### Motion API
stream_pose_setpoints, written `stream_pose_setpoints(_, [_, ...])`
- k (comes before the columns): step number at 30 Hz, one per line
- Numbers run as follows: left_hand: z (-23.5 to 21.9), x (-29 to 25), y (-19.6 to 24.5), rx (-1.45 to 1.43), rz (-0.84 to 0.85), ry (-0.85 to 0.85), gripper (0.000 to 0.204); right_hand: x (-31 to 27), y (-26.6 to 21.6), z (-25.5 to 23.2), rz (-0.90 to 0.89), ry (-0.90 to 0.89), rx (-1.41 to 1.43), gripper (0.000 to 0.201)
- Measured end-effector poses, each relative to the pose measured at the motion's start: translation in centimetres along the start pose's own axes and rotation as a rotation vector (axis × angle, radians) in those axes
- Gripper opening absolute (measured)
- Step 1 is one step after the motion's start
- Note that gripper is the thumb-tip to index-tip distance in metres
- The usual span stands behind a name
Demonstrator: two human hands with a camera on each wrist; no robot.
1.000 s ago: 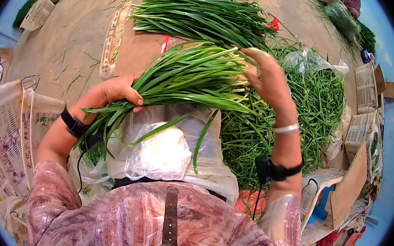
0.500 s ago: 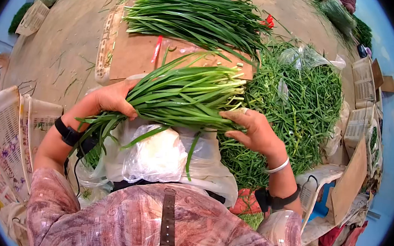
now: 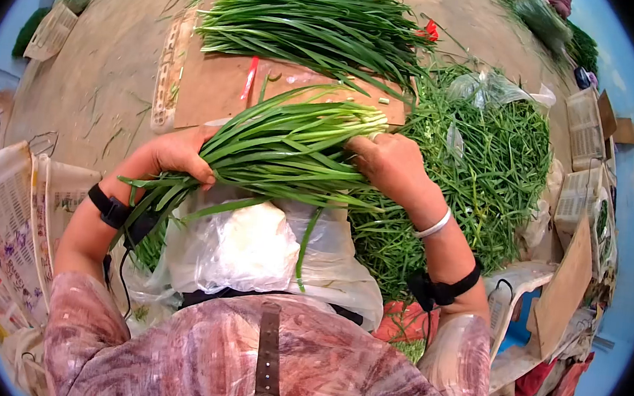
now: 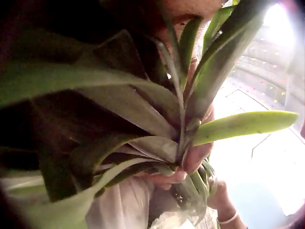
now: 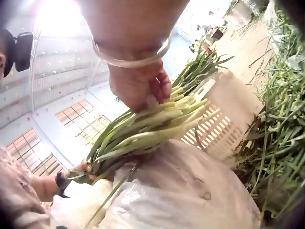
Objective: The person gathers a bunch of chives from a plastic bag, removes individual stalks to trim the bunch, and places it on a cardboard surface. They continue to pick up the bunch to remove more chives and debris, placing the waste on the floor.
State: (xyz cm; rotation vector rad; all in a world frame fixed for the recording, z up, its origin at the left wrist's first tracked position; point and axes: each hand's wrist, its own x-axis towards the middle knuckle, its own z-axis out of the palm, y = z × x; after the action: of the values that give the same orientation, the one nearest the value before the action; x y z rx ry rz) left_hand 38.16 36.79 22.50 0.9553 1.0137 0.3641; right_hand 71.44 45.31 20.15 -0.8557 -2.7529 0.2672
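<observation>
Both hands were clamped on one bundle of green chives (image 3: 284, 145), held across the lap above a clear plastic bag (image 3: 251, 245). The left hand (image 3: 180, 154) gripped the leafy end at the left, fingers curled round the blades, loose tips drooping past the wrist. The right hand (image 3: 385, 162) closed over the pale cut stems at the right end; the wrist view showed the fingers (image 5: 159, 88) wrapped on those stems. A second bunch of chives (image 3: 310, 29) lay on the far cardboard sheet (image 3: 213, 85), well apart, and a loose heap of greens (image 3: 488, 161) spread just right of the right hand
</observation>
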Motion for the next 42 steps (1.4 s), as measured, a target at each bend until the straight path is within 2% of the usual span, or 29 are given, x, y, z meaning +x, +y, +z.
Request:
stream_pose_setpoints(2, [-0.3, 0.0, -0.1, -0.022, -0.001, -0.012, 0.077, 0.0, 0.2, 0.0, -0.049, 0.131, -0.082, 0.02])
stream_pose_setpoints(5, [-0.1, -0.1, 0.1, -0.055, -0.005, -0.016, 0.076, 0.0, -0.1, -1.2, -0.085, 0.142, -0.141, 0.012])
stream_pose_setpoints(7, [-0.2, -0.1, 0.2, -0.033, -0.041, -0.012, 0.076, 0.0, 0.0, -1.9, -0.109, 0.183, -0.061, 0.012])
stream_pose_setpoints(11, [0.6, 0.2, 0.6, 0.006, -0.003, -0.035, 0.076, -0.7, 0.8, -1.6, -0.208, 0.179, 0.119, 0.014])
stream_pose_setpoints(13, [0.6, 0.3, -0.1, 0.103, 0.115, -0.033, 0.072, -1.6, 1.2, -2.7, -0.113, -0.008, 0.298, 0.011])
stream_pose_setpoints(15, [0.7, 0.1, -0.2, 0.117, 0.104, -0.038, 0.072, -2.1, 1.5, -3.6, 0.098, 0.173, 0.539, 0.01])
stream_pose_setpoints(17, [1.4, -0.1, 0.5, 0.187, 0.114, -0.018, 0.07, -1.2, 1.6, -4.3, 0.186, 0.414, 0.284, 0.021])
stream_pose_setpoints(19, [1.0, 0.1, 0.0, 0.224, 0.11, -0.022, 0.075, -0.1, 1.4, -3.3, 0.12, 0.368, 0.229, 0.028])
stream_pose_setpoints(21, [1.3, -0.1, 0.1, 0.26, 0.108, -0.021, 0.08, -0.7, 0.7, -1.1, 0.138, 0.062, 0.19, 0.032])
stream_pose_setpoints(23, [2.5, -0.7, 1.1, 0.416, 0.281, 0.075, 0.083, -1.9, -1.4, -2.2, -0.012, 0.094, 0.048, 0.027])
stream_pose_setpoints(24, [3.0, -1.3, 1.7, 0.469, 0.235, 0.114, 0.086, -2.2, -2.0, -3.1, -0.021, 0.089, 0.054, 0.027])
stream_pose_setpoints(25, [2.9, -1.4, 1.2, 0.46, 0.224, 0.116, 0.086, -2.8, -2.6, -4.0, -0.061, 0.165, 0.125, 0.024])
stream_pose_setpoints(26, [2.5, -1.2, 0.7, 0.464, 0.262, 0.126, 0.087, -3.4, -2.9, -4.4, -0.091, 0.246, 0.193, 0.021])
stream_pose_setpoints(27, [2.3, -1.0, 0.7, 0.477, 0.311, 0.135, 0.087, -3.8, -2.6, -3.7, -0.085, 0.248, 0.19, 0.021])
stream_pose_setpoints(28, [2.3, -0.9, 1.0, 0.604, 0.332, 0.147, 0.087, -4.4, -2.0, -2.2, -0.061, 0.215, 0.141, 0.02])
stream_pose_setpoints(30, [2.3, -0.6, 1.7, 0.637, 0.319, 0.111, 0.086, -4.8, -1.4, -1.4, -0.009, 0.128, 0.09, 0.02])
stream_pose_setpoints(34, [2.1, -0.7, 1.5, 0.718, 0.329, 0.066, 0.084, -5.1, -1.3, -2.8, 0.052, 0.038, 0.113, 0.022])
stream_pose_setpoints(35, [2.1, -0.8, 1.4, 0.728, 0.328, 0.087, 0.085, -5.2, -0.8, -3.1, 0.128, -0.032, 0.084, 0.032])
stream_pose_setpoints(36, [1.9, -0.8, 1.1, 0.739, 0.332, 0.106, 0.086, -5.1, -0.8, -4.3, 0.194, -0.046, 0.005, 0.04])
stream_pose_setpoints(37, [1.9, -1.0, 1.1, 0.684, 0.246, 0.127, 0.088, -4.7, -1.3, -5.7, 0.242, -0.061, -0.067, 0.048])
stream_pose_setpoints(38, [2.0, -1.2, 1.4, 0.65, 0.267, 0.099, 0.085, -4.1, -2.0, -6.7, 0.242, -0.028, -0.066, 0.057])
stream_pose_setpoints(39, [2.0, -1.2, 1.5, 0.611, 0.286, 0.077, 0.081, -3.3, -2.9, -7.5, 0.236, 0.001, -0.058, 0.066])
stream_pose_setpoints(40, [1.8, -1.2, 1.8, 0.611, 0.223, 0.052, 0.073, -2.3, -3.7, -7.7, 0.194, -0.004, -0.018, 0.079])
stream_pose_setpoints(41, [1.5, -1.0, 2.2, 0.61, 0.167, 0.013, 0.066, -0.7, -4.8, -7.5, 0.145, -0.015, 0.008, 0.079])
stream_pose_setpoints(42, [1.2, -0.9, 2.2, 0.605, 0.088, 0.027, 0.057, 1.0, -6.3, -7.3, 0.023, -0.009, 0.063, 0.087])
